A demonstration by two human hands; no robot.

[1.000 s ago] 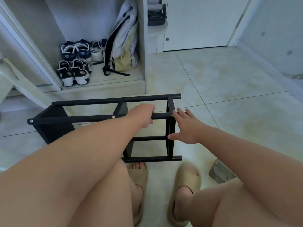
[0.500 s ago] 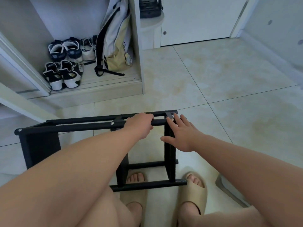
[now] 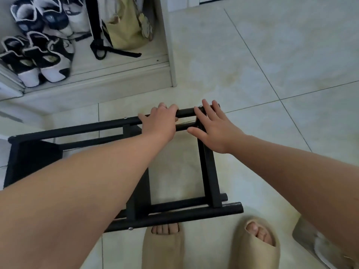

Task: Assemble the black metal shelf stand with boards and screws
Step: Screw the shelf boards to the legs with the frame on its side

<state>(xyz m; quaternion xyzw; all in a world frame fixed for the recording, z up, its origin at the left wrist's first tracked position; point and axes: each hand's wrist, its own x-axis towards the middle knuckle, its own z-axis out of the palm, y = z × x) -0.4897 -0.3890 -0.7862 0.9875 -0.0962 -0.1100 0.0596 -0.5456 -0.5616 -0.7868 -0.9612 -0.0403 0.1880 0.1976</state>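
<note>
The black metal shelf stand (image 3: 208, 171) stands on the tiled floor in front of my feet. Its rails run left to right, and a black board (image 3: 33, 160) fills its left end. My left hand (image 3: 159, 123) grips the top far rail, fingers curled over it. Just to the right, my right hand (image 3: 213, 129) rests with straight fingers on the top right corner post, next to a silver screw head. Another screw head (image 3: 130, 228) shows on the near bottom rail.
An open closet at the upper left holds several sneakers (image 3: 40, 45) and a yellow-green bag (image 3: 124, 26) on its raised floor. My feet wear beige slides (image 3: 163, 249) just below the stand. A grey flat object (image 3: 318, 247) lies on the floor at the lower right.
My head has tilted down and come closer, so the stand now appears from above. Both hands have stayed at its top right corner, the left still gripping the rail.
</note>
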